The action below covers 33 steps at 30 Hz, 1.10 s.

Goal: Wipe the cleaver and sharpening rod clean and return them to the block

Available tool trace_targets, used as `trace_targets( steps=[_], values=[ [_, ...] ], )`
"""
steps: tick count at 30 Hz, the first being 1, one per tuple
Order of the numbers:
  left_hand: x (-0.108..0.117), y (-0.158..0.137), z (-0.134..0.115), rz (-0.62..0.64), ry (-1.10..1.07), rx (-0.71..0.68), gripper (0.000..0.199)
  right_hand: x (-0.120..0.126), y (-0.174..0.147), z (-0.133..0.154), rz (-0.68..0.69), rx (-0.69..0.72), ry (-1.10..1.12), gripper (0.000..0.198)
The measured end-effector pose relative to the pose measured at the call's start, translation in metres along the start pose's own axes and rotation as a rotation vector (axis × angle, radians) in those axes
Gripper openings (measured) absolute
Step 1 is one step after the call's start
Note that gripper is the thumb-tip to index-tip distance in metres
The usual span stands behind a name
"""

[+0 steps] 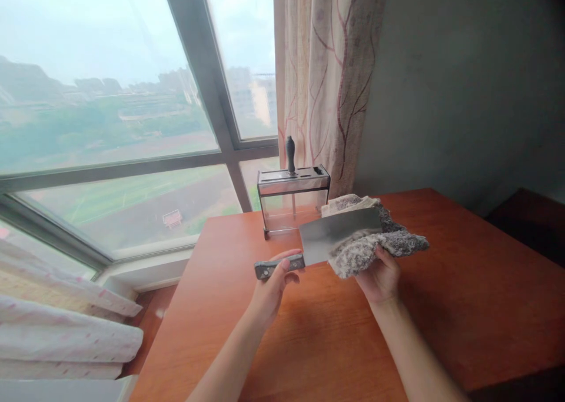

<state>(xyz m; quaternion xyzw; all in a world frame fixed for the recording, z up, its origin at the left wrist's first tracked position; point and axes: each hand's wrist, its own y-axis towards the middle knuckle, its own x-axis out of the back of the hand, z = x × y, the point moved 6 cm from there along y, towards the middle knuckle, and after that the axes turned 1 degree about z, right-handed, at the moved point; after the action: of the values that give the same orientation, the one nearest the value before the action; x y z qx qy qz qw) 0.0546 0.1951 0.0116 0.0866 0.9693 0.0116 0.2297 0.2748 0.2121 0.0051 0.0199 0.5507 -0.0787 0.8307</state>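
Note:
My left hand (277,278) is closed round the black riveted handle of a cleaver (315,243), whose broad steel blade points to the right. In my right hand (383,275) is a fuzzy grey-and-white cloth (359,255), folded around the lower edge and far end of the blade. Part of the cloth also shows behind the blade's top edge. Both hands hold these above the wooden table. Just beyond them stands a clear-sided knife block (293,181) with a dark-handled tool (290,155) upright in its top.
The reddish-brown table (309,343) extends under both forearms, its left edge near the window (110,108). A patterned curtain (335,66) hangs behind the knife block, against a dark grey wall (454,84). Another curtain (66,331) lies at the lower left.

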Motion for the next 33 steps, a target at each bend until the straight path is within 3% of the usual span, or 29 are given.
trace_targets(
  steps=[9, 16, 21, 26, 29, 31, 33],
  values=[
    [-0.007, -0.004, 0.006, 0.044, 0.208, -0.083, 0.04, -0.009, -0.011, -0.035, 0.06, -0.111, -0.029, 0.035],
    [-0.021, -0.005, 0.005, -0.038, 0.188, -0.162, 0.053, -0.015, -0.021, -0.06, 0.09, -0.221, -0.056, 0.029],
    [-0.017, -0.004, 0.004, -0.081, 0.119, -0.079, 0.052, -0.011, -0.019, -0.06, 0.086, -0.21, -0.093, 0.029],
    [0.0, -0.003, 0.0, -0.189, 0.211, -0.044, 0.038, -0.007, -0.017, -0.055, 0.062, -0.208, -0.083, 0.032],
    [0.002, -0.001, -0.001, -0.12, 0.183, -0.006, 0.027, -0.007, -0.014, -0.047, 0.049, -0.16, -0.06, 0.033],
    [-0.001, 0.0, 0.0, -0.031, 0.115, 0.043, 0.029, -0.007, -0.011, -0.04, 0.048, -0.127, -0.052, 0.033],
    [-0.001, 0.0, 0.0, -0.019, 0.057, 0.078, 0.036, -0.005, -0.007, -0.031, 0.041, -0.087, -0.06, 0.032]
  ],
)
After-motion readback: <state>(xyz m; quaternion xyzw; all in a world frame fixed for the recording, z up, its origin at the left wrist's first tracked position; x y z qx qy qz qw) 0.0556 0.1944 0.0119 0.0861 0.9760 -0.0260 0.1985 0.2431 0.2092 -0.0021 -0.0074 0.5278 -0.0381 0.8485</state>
